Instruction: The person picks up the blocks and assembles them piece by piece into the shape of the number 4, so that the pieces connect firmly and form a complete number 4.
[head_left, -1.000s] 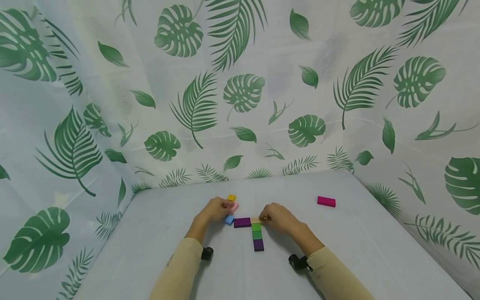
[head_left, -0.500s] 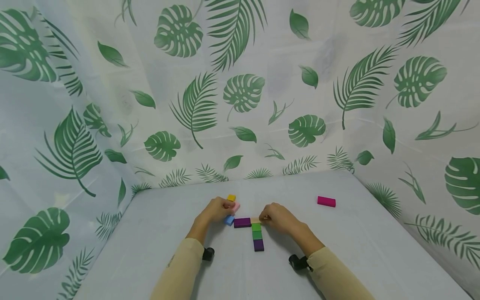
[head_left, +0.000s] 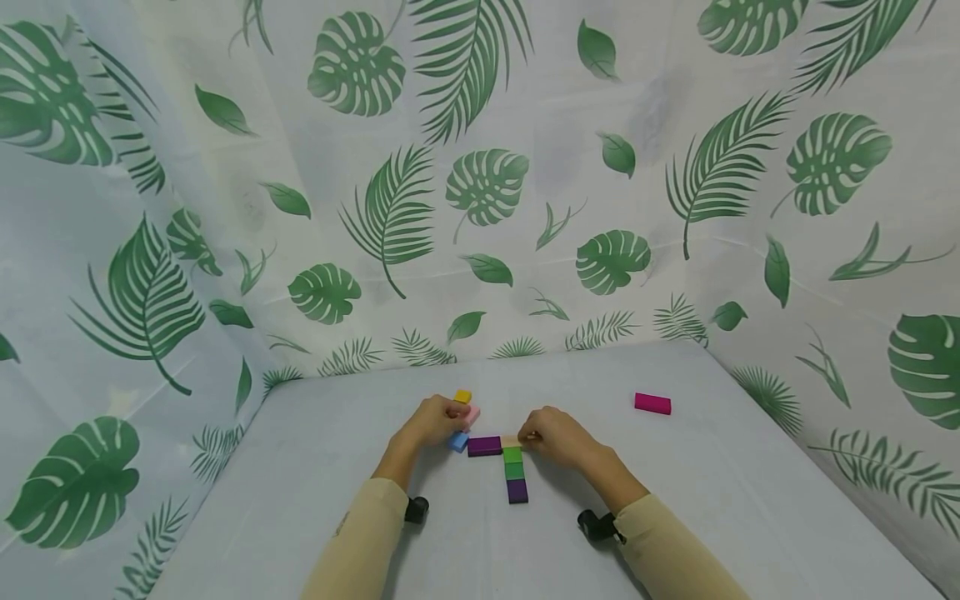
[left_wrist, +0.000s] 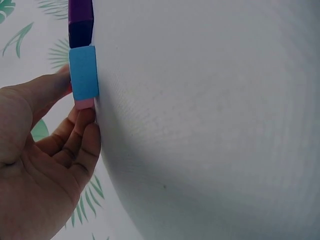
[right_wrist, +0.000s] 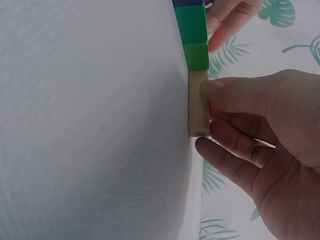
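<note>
Alignment appears the step in hand. I find the left hand point(head_left: 435, 419) with fingers clamped on the pink block point(head_left: 472, 416), beyond the blue block point(head_left: 459, 442); the right hand point(head_left: 553, 433) pinches the wooden block point(head_left: 509, 440) on the surface point(head_left: 480, 550), touching the lighter green block point(head_left: 512, 455). Next move, I judge, calls for gentle squaring.
</note>
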